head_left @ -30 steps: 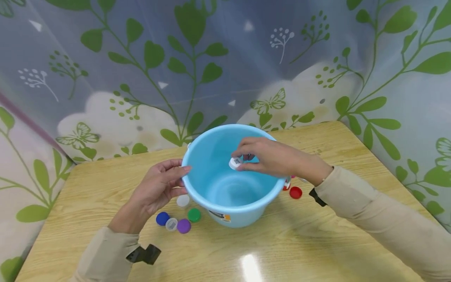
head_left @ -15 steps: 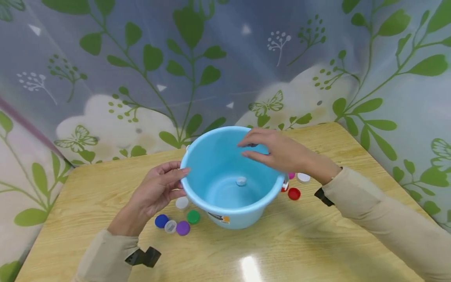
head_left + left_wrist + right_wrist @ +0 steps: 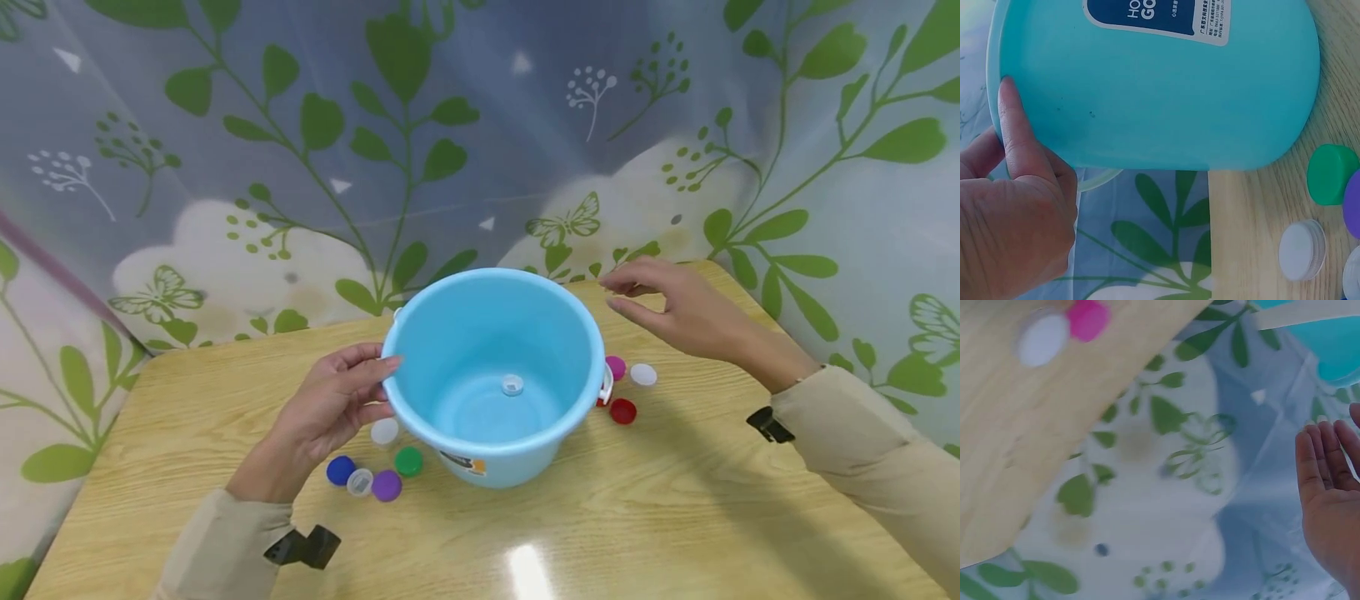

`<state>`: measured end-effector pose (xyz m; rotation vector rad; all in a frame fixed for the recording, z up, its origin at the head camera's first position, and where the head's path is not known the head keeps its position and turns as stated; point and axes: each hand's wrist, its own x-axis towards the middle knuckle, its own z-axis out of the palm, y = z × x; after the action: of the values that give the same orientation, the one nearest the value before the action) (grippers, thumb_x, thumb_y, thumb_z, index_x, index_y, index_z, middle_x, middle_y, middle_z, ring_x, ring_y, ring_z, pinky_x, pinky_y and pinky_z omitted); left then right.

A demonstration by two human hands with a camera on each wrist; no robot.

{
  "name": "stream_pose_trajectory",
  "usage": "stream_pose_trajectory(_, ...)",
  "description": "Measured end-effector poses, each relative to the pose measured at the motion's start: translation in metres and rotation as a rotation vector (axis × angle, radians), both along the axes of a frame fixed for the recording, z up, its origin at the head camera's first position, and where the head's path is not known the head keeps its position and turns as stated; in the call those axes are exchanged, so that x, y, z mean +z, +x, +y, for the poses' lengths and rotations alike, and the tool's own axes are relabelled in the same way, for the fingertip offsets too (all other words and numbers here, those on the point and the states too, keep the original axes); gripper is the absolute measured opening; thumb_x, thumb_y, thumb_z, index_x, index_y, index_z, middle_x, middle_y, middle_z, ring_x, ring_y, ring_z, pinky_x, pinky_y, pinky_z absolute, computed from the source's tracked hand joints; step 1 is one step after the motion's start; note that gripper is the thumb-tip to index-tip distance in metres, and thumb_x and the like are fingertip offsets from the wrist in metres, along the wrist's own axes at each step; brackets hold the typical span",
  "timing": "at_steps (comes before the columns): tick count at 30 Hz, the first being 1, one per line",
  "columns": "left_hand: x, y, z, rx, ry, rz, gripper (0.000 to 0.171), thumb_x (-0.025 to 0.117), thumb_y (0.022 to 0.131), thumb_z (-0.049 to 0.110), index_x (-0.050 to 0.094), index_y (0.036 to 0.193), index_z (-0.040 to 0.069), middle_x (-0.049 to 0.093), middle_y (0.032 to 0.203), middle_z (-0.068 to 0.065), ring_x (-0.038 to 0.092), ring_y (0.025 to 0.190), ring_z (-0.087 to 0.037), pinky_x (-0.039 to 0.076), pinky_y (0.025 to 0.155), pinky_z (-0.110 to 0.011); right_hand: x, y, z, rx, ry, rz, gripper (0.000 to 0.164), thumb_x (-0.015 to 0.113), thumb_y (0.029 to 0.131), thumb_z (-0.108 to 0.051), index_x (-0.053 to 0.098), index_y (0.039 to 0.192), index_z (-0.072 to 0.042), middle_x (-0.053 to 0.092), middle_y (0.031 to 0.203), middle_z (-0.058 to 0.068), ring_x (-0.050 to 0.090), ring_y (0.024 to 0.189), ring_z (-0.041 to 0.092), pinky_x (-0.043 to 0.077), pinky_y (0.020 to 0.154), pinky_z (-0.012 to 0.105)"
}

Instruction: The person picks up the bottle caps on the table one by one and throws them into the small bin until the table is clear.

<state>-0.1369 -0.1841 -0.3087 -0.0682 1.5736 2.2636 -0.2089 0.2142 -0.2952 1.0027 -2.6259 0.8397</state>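
Note:
A light blue bucket (image 3: 498, 458) stands on the wooden table with a single white bottle cap (image 3: 512, 385) on its bottom. My left hand (image 3: 333, 400) grips the bucket's left rim, thumb over the edge and fingers against the outside; the left wrist view shows the bucket wall (image 3: 1160, 106) beside it. To the right of the bucket, my right hand (image 3: 675, 304) is raised in the air with nothing in it, fingers loosely extended. Below it lie a pink cap (image 3: 615, 367), a white cap (image 3: 643, 374) and a red cap (image 3: 623, 411).
Left of the bucket lie a green cap (image 3: 408, 462), a purple cap (image 3: 387, 486), a blue cap (image 3: 341, 471) and white caps, one being the smooth white cap (image 3: 385, 431). A white handle joint (image 3: 606, 383) sticks out at the bucket's right. A leaf-patterned curtain (image 3: 450, 167) hangs behind the table.
The right hand let go of the white cap, which dropped to the bucket's bottom. That hand then moved right, out past the rim. The left hand stayed on the rim.

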Motion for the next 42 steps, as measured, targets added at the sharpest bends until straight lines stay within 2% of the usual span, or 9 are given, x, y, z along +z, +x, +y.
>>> stream_pose_trajectory(8, 0.0, 0.0, -0.001, -0.003, 0.023, -0.002, 0.022, 0.06, 0.095, 0.008, 0.05, 0.113, -0.001, 0.062, 0.083, -0.01, 0.065, 0.065, -0.015, 0.059, 0.064, -0.028, -0.032, -0.002, 0.034, -0.079, 0.058, -0.088, 0.027, 0.062, 0.095, -0.015, 0.061, 0.118, -0.002, 0.061, 0.112, 0.01, 0.061, 0.098, 0.024, 0.053, 0.086, 0.045)
stream_pose_trajectory(14, -0.001, 0.001, -0.001, -0.001, 0.022, 0.002, 0.025, 0.059, 0.095, 0.007, 0.048, 0.115, -0.003, 0.061, 0.086, -0.011, 0.065, 0.066, -0.016, 0.059, 0.065, -0.029, -0.061, -0.002, 0.047, -0.078, 0.112, -0.193, 0.033, 0.061, 0.095, -0.019, 0.058, 0.122, 0.001, 0.06, 0.115, 0.015, 0.059, 0.101, 0.03, 0.051, 0.087, 0.05)
stream_pose_trajectory(23, -0.001, 0.001, -0.001, 0.001, 0.024, 0.003, 0.023, 0.06, 0.095, 0.007, 0.05, 0.113, -0.002, 0.061, 0.086, -0.01, 0.065, 0.066, -0.016, 0.059, 0.066, -0.029, -0.099, -0.002, 0.054, -0.073, 0.159, -0.315, 0.045, 0.07, 0.089, -0.023, 0.057, 0.12, 0.006, 0.057, 0.117, 0.019, 0.058, 0.103, 0.035, 0.052, 0.087, 0.05)
stream_pose_trajectory(27, -0.002, 0.001, -0.001, 0.004, 0.027, -0.005, 0.021, 0.06, 0.095, 0.007, 0.05, 0.112, -0.001, 0.062, 0.084, -0.01, 0.065, 0.066, -0.015, 0.059, 0.065, -0.029, -0.108, -0.002, 0.054, -0.081, 0.18, -0.348, 0.047, 0.073, 0.086, -0.022, 0.057, 0.119, 0.007, 0.056, 0.116, 0.02, 0.058, 0.101, 0.034, 0.053, 0.085, 0.049)
stream_pose_trajectory(31, -0.002, 0.001, 0.0, 0.006, 0.025, -0.004, 0.023, 0.06, 0.095, 0.007, 0.049, 0.113, -0.001, 0.062, 0.083, -0.01, 0.065, 0.066, -0.016, 0.059, 0.065, -0.029, -0.115, -0.002, 0.053, -0.084, 0.231, -0.321, 0.047, 0.074, 0.085, -0.02, 0.058, 0.12, 0.007, 0.057, 0.113, 0.018, 0.055, 0.096, 0.028, 0.053, 0.081, 0.043)
stream_pose_trajectory(35, -0.002, 0.001, 0.0, 0.013, 0.021, -0.006, 0.024, 0.06, 0.095, 0.007, 0.048, 0.114, -0.002, 0.062, 0.085, -0.011, 0.066, 0.066, -0.016, 0.059, 0.065, -0.029, -0.117, -0.003, 0.05, -0.103, 0.258, -0.295, 0.047, 0.073, 0.086, -0.02, 0.058, 0.121, 0.007, 0.058, 0.113, 0.017, 0.053, 0.092, 0.024, 0.052, 0.078, 0.04)
stream_pose_trajectory(42, -0.002, 0.002, 0.0, 0.017, 0.01, -0.005, 0.026, 0.06, 0.095, 0.007, 0.048, 0.116, -0.003, 0.062, 0.084, -0.01, 0.065, 0.066, -0.015, 0.059, 0.065, -0.028, -0.117, -0.004, 0.047, -0.147, 0.263, -0.314, 0.043, 0.074, 0.086, -0.02, 0.061, 0.116, 0.006, 0.059, 0.104, 0.013, 0.052, 0.087, 0.022, 0.051, 0.075, 0.038)
